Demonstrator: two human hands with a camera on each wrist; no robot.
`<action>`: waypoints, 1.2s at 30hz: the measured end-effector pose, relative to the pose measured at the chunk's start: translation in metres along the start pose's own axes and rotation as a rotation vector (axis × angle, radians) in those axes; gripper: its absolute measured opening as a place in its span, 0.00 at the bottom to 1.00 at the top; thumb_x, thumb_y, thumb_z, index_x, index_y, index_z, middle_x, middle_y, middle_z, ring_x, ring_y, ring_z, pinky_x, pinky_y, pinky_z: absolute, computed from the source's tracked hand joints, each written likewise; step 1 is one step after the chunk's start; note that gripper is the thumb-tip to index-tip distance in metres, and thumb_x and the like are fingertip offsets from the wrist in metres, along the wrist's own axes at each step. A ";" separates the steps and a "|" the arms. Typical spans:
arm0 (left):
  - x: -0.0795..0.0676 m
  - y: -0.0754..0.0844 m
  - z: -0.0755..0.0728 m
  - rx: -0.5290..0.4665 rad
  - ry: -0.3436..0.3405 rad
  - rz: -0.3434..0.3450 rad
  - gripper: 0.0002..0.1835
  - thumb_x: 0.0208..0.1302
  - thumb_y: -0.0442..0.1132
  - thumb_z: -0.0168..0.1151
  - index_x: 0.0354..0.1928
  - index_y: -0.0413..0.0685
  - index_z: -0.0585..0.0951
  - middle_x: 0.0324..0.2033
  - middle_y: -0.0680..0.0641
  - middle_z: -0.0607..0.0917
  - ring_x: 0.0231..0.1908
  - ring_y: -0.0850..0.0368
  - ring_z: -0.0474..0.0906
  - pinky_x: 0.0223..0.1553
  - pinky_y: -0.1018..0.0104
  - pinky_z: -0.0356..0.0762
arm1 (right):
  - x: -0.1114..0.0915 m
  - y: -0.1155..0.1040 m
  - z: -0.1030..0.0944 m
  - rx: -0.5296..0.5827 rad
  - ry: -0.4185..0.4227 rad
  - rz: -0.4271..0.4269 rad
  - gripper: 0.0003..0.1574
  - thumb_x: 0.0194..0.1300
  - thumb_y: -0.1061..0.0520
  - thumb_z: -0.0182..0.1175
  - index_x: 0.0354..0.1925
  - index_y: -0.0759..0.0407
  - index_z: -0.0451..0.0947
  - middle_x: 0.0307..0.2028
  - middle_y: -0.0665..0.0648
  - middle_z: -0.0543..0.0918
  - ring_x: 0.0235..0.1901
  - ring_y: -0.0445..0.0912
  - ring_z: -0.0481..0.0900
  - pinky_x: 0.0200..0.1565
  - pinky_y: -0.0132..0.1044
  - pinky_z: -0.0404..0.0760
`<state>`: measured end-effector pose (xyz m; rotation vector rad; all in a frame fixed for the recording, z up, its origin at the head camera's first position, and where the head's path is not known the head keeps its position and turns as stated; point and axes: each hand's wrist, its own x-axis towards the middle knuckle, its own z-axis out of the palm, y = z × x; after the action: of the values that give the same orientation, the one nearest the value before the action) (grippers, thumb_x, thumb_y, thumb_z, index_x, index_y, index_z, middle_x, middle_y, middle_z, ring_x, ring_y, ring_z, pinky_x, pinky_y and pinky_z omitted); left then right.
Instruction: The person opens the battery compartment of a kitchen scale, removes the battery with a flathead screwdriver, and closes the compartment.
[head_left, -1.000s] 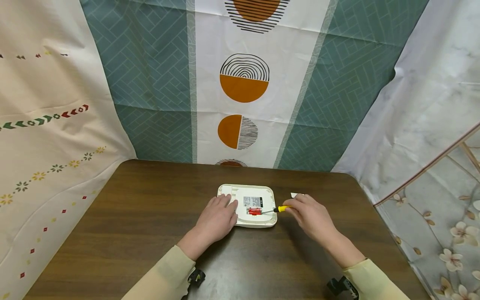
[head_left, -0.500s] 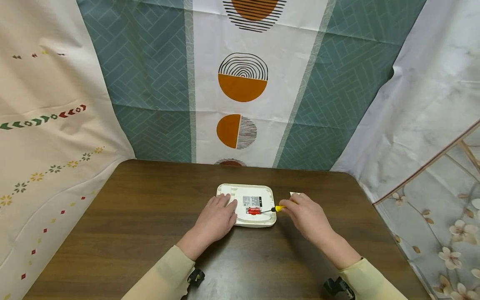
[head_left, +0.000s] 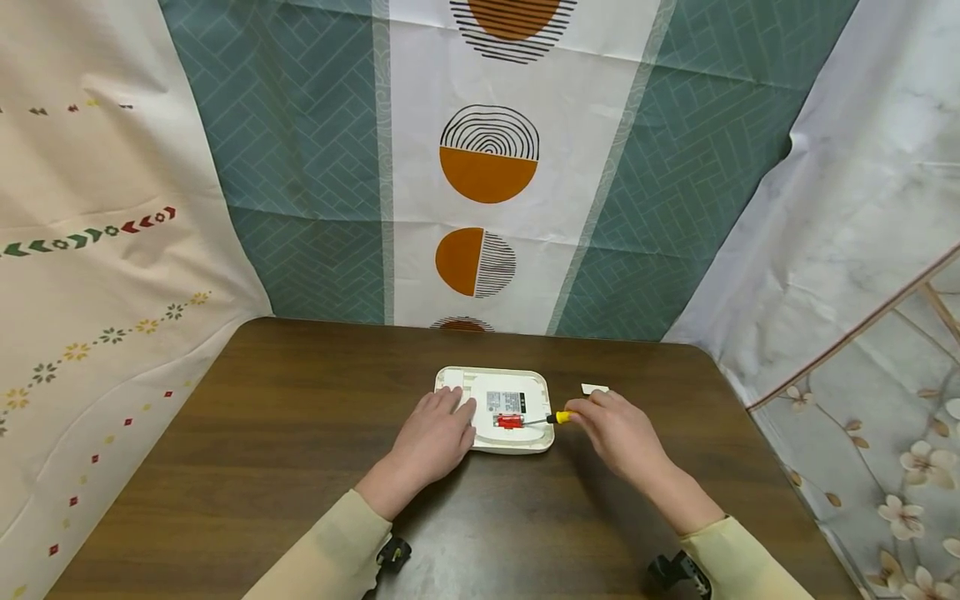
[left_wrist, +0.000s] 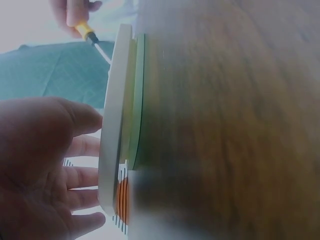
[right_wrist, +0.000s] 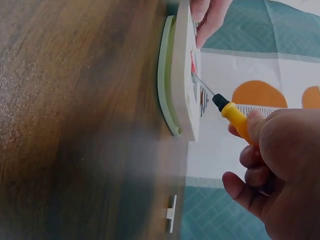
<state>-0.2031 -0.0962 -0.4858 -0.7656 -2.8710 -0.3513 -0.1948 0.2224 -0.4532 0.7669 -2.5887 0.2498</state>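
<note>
A white, flat, rounded device (head_left: pixel 531 446) lies on the table with its labelled side up, and a pale green layer (right_wrist: pixel 164 75) shows beneath it. Set into it is a red battery (head_left: pixel 510 422), below the grey printed label (head_left: pixel 504 403). My left hand (head_left: pixel 435 433) rests on the device's left part with fingers extended. In my right hand (head_left: pixel 618 429) I grip the yellow handle of a screwdriver (right_wrist: pixel 235 117) between thumb and fingers. Its thin shaft slants down to the right end of the battery, tip right at that end.
On the brown table (head_left: pixel 300 450), a small white cover piece (head_left: pixel 594 388) lies just beyond my right hand. A patterned curtain (head_left: pixel 487 275) hangs along the table's back edge, with more cloth at both sides.
My right hand and the screwdriver shift slightly left, then back right. More of the small white piece shows past my right hand now. The left hand stays on the device.
</note>
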 end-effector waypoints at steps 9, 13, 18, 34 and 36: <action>-0.001 0.001 -0.002 -0.012 0.011 0.007 0.23 0.83 0.43 0.63 0.71 0.38 0.83 0.72 0.31 0.78 0.74 0.31 0.73 0.76 0.39 0.68 | -0.002 0.009 0.001 0.043 0.051 -0.048 0.15 0.64 0.62 0.81 0.47 0.48 0.92 0.34 0.45 0.79 0.37 0.46 0.77 0.33 0.42 0.82; -0.001 -0.001 -0.003 -0.012 0.004 -0.001 0.24 0.83 0.44 0.63 0.72 0.39 0.82 0.72 0.31 0.78 0.74 0.32 0.72 0.77 0.39 0.68 | 0.000 0.008 0.002 0.046 0.045 -0.047 0.20 0.59 0.63 0.84 0.47 0.46 0.92 0.34 0.45 0.78 0.37 0.45 0.76 0.32 0.41 0.81; -0.001 -0.003 -0.002 -0.008 -0.006 -0.010 0.24 0.83 0.45 0.62 0.73 0.40 0.82 0.73 0.32 0.77 0.75 0.32 0.71 0.77 0.39 0.66 | 0.003 0.000 0.008 0.043 -0.036 -0.049 0.23 0.59 0.63 0.84 0.52 0.46 0.93 0.34 0.46 0.78 0.34 0.44 0.76 0.33 0.38 0.81; 0.002 -0.002 -0.003 -0.013 -0.009 -0.002 0.24 0.83 0.45 0.61 0.73 0.40 0.81 0.74 0.32 0.77 0.75 0.32 0.71 0.78 0.39 0.66 | 0.005 0.006 -0.005 -0.038 -0.001 -0.072 0.25 0.58 0.67 0.83 0.49 0.44 0.92 0.33 0.50 0.75 0.35 0.49 0.74 0.28 0.43 0.81; 0.002 -0.002 -0.002 -0.014 -0.017 -0.004 0.24 0.84 0.45 0.61 0.73 0.40 0.81 0.74 0.32 0.77 0.76 0.32 0.71 0.78 0.39 0.65 | 0.005 0.004 -0.005 -0.051 -0.007 -0.077 0.24 0.58 0.66 0.83 0.49 0.44 0.92 0.33 0.50 0.75 0.35 0.49 0.73 0.27 0.42 0.80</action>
<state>-0.2055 -0.0972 -0.4837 -0.7690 -2.8892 -0.3676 -0.1995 0.2249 -0.4463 0.8475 -2.5551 0.1571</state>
